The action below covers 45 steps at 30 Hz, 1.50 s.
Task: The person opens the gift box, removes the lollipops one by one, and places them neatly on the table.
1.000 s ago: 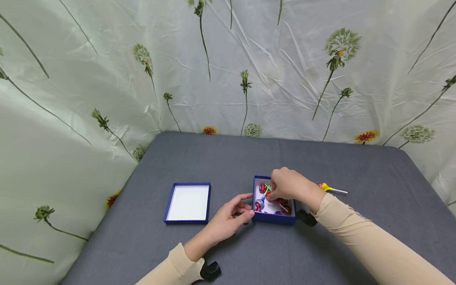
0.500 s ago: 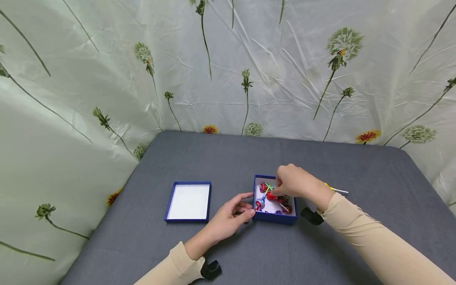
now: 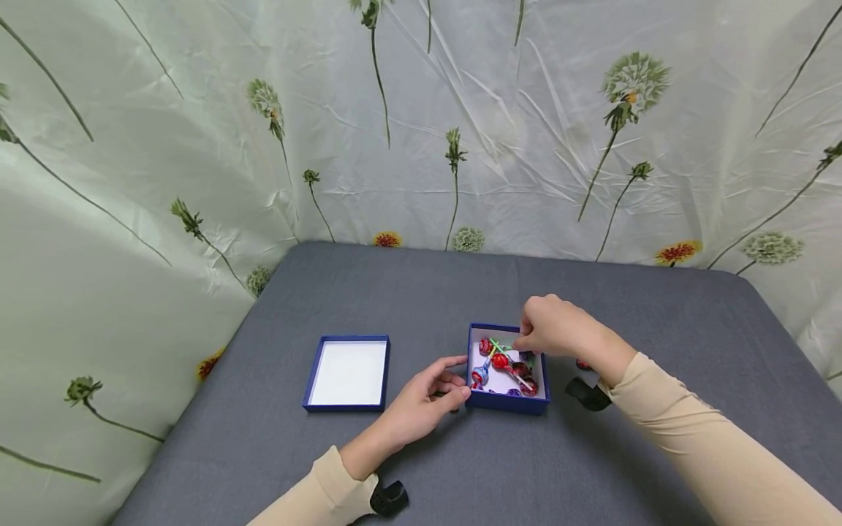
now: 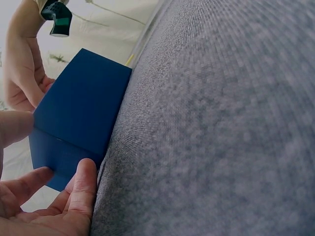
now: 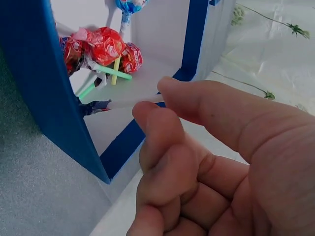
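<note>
A blue box (image 3: 508,403) with a white inside holds several wrapped lollipops, among them a red one (image 3: 501,361) and a light blue one (image 3: 480,375). My left hand (image 3: 421,405) touches the box's left side, thumb at the near corner and fingertips against the outer wall. Over the far right part of the box, my right hand (image 3: 562,327) pinches the white stick of a dark-wrapped lollipop (image 5: 96,107) between thumb and forefinger. That lollipop's head is partly hidden behind the box wall in the right wrist view.
Left of the box lies a shallow blue-rimmed lid (image 3: 346,372), white side up. A red wrapped piece (image 3: 582,364) shows just past the right wrist, mostly hidden. A flower-printed curtain (image 3: 408,183) hangs behind the grey table (image 3: 421,292).
My right hand has shifted right and away within the box, uncovering the red lollipop. Its forearm now covers the yellow lollipop on the table. The left hand stays at the box.
</note>
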Tool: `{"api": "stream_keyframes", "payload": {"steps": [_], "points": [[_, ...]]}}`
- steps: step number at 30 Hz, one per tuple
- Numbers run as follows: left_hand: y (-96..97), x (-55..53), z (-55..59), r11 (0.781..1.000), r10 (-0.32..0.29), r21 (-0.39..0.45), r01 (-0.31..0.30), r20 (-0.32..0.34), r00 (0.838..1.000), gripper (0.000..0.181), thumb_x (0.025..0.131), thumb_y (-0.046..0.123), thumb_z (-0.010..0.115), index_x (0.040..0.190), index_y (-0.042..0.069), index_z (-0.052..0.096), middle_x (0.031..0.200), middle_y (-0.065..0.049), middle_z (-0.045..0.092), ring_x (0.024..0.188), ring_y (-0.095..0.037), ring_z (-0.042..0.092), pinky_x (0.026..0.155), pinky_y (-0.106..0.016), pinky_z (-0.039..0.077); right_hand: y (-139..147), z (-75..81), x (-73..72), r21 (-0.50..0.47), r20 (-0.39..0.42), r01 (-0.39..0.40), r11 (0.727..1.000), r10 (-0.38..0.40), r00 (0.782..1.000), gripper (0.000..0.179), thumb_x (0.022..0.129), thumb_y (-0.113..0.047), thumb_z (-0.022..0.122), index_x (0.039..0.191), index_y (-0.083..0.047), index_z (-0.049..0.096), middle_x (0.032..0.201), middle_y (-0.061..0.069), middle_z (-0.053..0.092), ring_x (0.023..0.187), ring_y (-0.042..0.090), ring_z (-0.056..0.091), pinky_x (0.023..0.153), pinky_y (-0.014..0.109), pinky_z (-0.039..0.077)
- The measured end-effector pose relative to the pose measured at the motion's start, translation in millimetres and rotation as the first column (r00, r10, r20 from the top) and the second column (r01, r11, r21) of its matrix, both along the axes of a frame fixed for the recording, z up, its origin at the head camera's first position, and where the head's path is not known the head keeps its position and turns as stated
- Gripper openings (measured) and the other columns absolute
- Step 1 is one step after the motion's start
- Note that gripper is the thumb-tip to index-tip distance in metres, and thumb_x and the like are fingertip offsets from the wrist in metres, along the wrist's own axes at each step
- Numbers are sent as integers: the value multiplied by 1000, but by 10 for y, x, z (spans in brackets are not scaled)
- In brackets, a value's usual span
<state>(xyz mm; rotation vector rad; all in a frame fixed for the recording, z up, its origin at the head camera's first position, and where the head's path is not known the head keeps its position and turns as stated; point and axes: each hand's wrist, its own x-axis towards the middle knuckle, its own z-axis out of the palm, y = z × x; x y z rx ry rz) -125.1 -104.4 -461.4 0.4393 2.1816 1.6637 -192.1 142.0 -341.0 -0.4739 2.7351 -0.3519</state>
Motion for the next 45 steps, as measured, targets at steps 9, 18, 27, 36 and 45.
{"api": "stream_keyframes", "payload": {"steps": [9, 18, 27, 36, 45], "points": [[-2, -5, -17, 1000, 0, 4, 0, -7, 1000, 49, 99, 34, 64, 146, 27, 49, 117, -2, 65, 98, -14, 63, 79, -25, 52, 24, 30, 9, 5, -10, 34, 999, -34, 999, 22, 91, -25, 74, 74, -11, 72, 65, -1, 67, 58, 12, 53, 54, 27, 39], [4, -4, -25, 1000, 4, 6, -4, -5, 1000, 48, 99, 34, 64, 145, 29, 50, 117, -2, 65, 99, -14, 63, 79, -25, 52, 98, 23, -15, -45, -28, 77, 996, -78, 997, 21, 91, -21, 71, 71, -13, 69, 65, -3, 66, 61, 12, 52, 55, 28, 38], [5, -6, -24, 1000, 5, 2, -5, -2, 1000, 48, 99, 35, 64, 144, 30, 50, 117, -2, 65, 99, -14, 63, 79, -25, 52, 213, 40, -20, -118, -55, 58, 991, -65, 996, 27, 92, -22, 69, 66, -13, 68, 59, -5, 64, 57, 12, 49, 55, 28, 36], [3, -5, -6, 1000, 1, 2, -1, -4, 1000, 48, 99, 34, 63, 145, 29, 50, 118, -2, 64, 99, -14, 63, 79, -25, 51, 323, 61, -29, -182, -34, 79, 980, -87, 996, 27, 94, -25, 68, 72, -10, 71, 63, -4, 67, 61, 12, 51, 57, 29, 37], [2, -2, -11, 1000, 1, -2, -1, -11, 1000, 48, 99, 35, 63, 145, 29, 49, 118, -1, 64, 99, -14, 63, 79, -25, 51, 443, 65, -16, -238, -16, 139, 961, -147, 989, 25, 95, -29, 68, 77, -13, 72, 65, -4, 66, 62, 13, 53, 53, 29, 39]]}}
